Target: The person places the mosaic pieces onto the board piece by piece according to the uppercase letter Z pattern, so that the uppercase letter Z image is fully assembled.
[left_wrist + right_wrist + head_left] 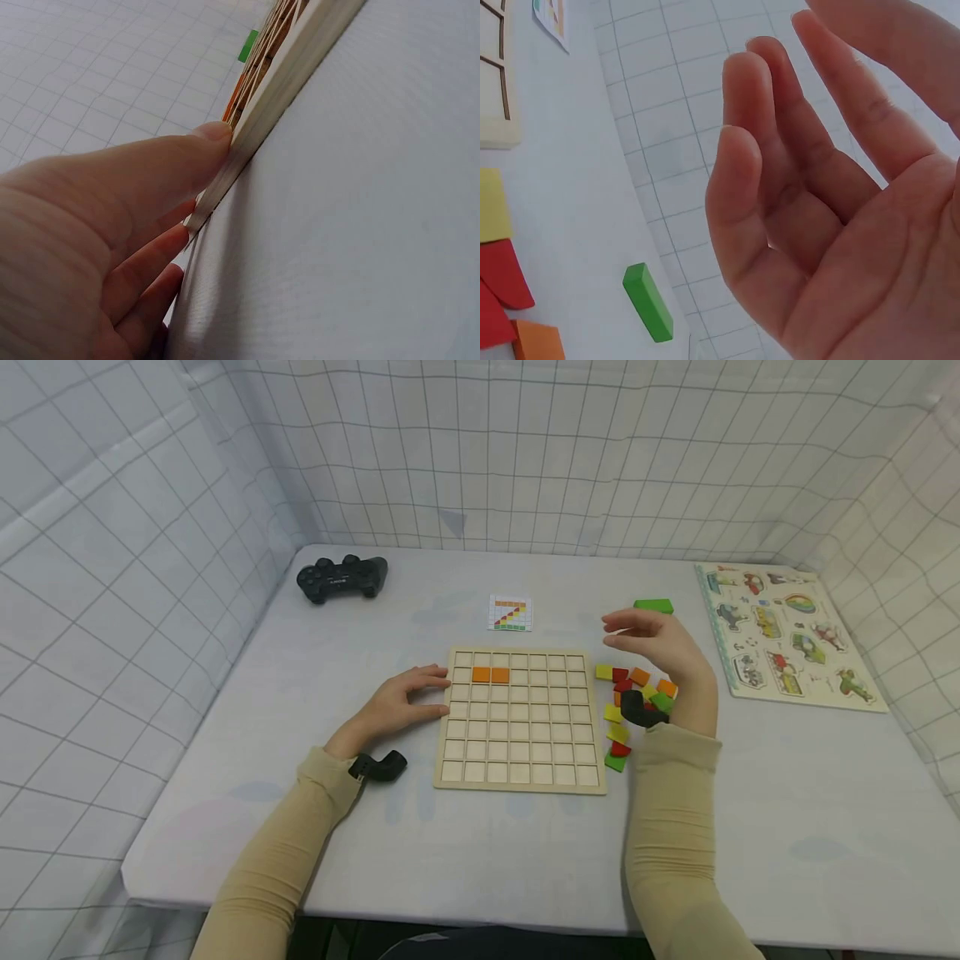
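A wooden grid board (525, 777) lies at the middle of the table, with an orange tile (481, 675) and a second orange tile (500, 675) side by side in its second row. My left hand (405, 700) rests its fingertips and thumb against the board's left edge; the left wrist view shows the thumb (202, 142) on the rim. Above the table, right of the board, hovers my right hand (656, 643), its fingers loosely bent and holding nothing in the right wrist view. Beneath it and by the wrist lies a pile of red, yellow, green and orange tiles (617, 732).
A small pattern card (510, 612) lies behind the board. At the back left sits a black game controller (342, 578). A green block (654, 606) is beyond my right hand, and a picture puzzle board (791, 635) lies at the right. Grid-patterned cloth walls surround the table.
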The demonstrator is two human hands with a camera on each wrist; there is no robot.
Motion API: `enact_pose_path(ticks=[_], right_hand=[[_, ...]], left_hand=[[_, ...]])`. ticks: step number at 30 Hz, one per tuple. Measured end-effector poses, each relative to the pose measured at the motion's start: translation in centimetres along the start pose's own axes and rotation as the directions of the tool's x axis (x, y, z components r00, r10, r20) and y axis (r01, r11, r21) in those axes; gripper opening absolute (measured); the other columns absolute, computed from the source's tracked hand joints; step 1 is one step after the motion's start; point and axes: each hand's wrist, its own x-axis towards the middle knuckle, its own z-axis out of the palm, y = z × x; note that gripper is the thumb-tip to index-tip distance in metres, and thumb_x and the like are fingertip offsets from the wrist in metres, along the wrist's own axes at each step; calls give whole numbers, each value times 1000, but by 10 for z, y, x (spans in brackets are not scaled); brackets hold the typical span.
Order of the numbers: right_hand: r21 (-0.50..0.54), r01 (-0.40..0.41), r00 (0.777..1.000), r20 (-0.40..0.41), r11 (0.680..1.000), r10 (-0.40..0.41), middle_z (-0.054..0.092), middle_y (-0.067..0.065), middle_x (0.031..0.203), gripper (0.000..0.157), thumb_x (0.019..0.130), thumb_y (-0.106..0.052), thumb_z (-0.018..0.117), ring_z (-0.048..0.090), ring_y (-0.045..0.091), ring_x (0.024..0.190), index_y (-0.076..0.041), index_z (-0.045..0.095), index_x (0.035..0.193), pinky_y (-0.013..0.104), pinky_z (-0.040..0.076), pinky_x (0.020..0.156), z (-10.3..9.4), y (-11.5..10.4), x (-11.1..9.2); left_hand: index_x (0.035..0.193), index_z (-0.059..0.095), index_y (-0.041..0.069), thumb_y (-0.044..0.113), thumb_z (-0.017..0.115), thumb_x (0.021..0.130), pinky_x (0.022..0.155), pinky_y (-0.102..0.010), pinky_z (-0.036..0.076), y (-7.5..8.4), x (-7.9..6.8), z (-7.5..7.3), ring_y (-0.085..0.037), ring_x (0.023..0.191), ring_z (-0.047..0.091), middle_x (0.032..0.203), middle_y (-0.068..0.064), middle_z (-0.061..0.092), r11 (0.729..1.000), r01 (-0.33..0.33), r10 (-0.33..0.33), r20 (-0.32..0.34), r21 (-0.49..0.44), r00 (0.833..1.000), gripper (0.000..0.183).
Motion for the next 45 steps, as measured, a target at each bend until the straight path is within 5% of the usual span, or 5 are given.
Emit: enact_pose_path(ticks=[10, 24, 45], right_hand=[[109, -65, 992, -103, 992, 76, 60, 0, 117, 39, 85, -29, 71, 55, 11, 103, -12, 61, 119, 42, 37, 103, -15, 24, -7], [203, -174, 975, -99, 964, 197, 57, -4, 117, 54, 88, -29, 68, 51, 11, 107, -5, 49, 132, 31, 39, 102, -24, 56, -8], [101, -280, 955, -66, 955, 288, 57, -2, 119, 52, 89, -31, 66, 51, 16, 100, -6, 50, 132, 30, 42, 94, -26, 76, -9]], left_hand=[[124, 62, 11, 36, 72, 83, 114, -35, 23, -1, -1, 0, -17, 137, 28, 141, 0, 45, 1000, 15, -15, 5, -12, 1000, 49], [124, 61, 7, 30, 73, 84, 115, -40, 21, 0, -2, -1, -24, 137, 28, 141, -6, 45, 999, 3, -3, 3, -46, 1000, 48], [125, 61, 12, 35, 72, 84, 115, -35, 21, 3, -1, -1, -17, 137, 28, 142, 1, 45, 1000, 26, -26, 15, -8, 1000, 49]])
